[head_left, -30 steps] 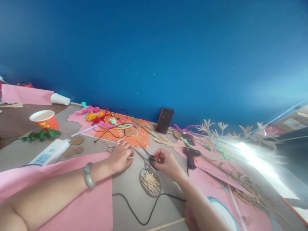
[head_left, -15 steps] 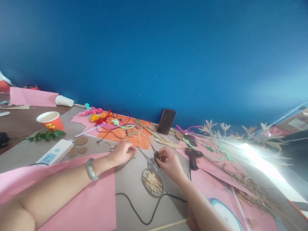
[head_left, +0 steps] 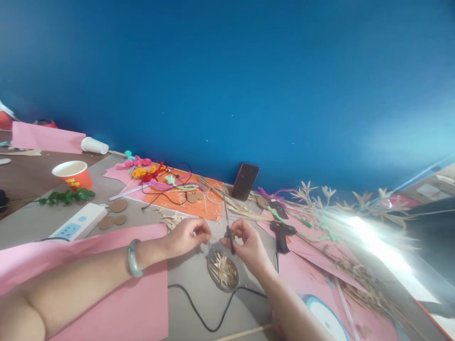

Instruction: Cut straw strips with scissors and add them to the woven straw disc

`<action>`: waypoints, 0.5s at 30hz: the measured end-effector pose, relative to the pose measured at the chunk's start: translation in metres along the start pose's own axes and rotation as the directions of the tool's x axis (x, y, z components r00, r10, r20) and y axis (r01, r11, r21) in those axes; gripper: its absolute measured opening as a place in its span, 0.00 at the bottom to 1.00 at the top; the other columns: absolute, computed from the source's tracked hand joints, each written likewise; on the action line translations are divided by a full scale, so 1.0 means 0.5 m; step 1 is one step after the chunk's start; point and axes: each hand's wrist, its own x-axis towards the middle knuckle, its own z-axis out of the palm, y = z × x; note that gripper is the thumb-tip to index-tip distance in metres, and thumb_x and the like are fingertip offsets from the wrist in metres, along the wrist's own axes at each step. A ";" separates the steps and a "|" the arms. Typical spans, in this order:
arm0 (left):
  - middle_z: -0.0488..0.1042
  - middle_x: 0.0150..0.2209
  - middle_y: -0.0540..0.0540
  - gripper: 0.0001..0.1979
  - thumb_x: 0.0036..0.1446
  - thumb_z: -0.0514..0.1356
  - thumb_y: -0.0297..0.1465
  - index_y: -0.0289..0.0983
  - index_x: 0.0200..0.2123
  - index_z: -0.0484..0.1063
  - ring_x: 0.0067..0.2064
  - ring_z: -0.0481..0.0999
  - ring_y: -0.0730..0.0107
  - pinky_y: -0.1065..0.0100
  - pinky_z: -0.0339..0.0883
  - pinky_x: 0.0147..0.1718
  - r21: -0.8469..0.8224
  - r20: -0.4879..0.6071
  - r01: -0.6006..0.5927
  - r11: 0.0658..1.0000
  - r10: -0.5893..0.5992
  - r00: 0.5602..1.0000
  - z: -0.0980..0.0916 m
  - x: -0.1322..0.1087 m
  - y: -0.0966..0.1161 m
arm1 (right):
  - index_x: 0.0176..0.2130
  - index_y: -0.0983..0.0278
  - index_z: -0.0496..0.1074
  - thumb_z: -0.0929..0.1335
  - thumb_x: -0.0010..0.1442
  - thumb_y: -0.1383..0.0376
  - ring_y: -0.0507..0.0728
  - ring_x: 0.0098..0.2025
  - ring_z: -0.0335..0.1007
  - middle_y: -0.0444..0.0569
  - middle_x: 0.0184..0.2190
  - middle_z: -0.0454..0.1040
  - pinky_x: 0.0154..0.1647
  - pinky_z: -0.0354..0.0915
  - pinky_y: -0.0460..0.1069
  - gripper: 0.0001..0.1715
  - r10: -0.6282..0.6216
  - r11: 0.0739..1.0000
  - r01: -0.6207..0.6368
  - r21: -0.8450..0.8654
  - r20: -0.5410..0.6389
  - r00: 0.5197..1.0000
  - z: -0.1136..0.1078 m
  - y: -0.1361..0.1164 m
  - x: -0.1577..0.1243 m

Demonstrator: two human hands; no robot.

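My right hand is closed around the black handles of a pair of scissors, whose thin blade points up and away. Just left of it, my left hand, with a pale green bangle on the wrist, pinches thumb and forefinger together. A tiny pale bit seems to be at those fingertips, too small to name. Below the hands sits an oval dish of short, straw-coloured cut strips. More pale strips lie behind my left hand.
A black glue gun lies right of my right hand. A phone leans on the blue wall. At left are a paper cup, a power strip and brown discs. A black cable crosses the front; dried stems lie right.
My left hand has moved right and slightly down, closer to my right hand. The scissors have turned in my right hand, and the strips behind my left hand show more.
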 end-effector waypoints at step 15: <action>0.75 0.29 0.46 0.11 0.49 0.63 0.34 0.34 0.34 0.71 0.32 0.74 0.70 0.68 0.67 0.34 -0.138 -0.011 0.023 0.990 -0.025 1.000 0.012 -0.003 -0.014 | 0.26 0.61 0.58 0.70 0.44 0.65 0.51 0.24 0.65 0.38 0.20 0.64 0.27 0.61 0.45 0.15 -0.006 0.998 0.001 -0.057 -0.091 0.996 0.018 -0.003 -0.004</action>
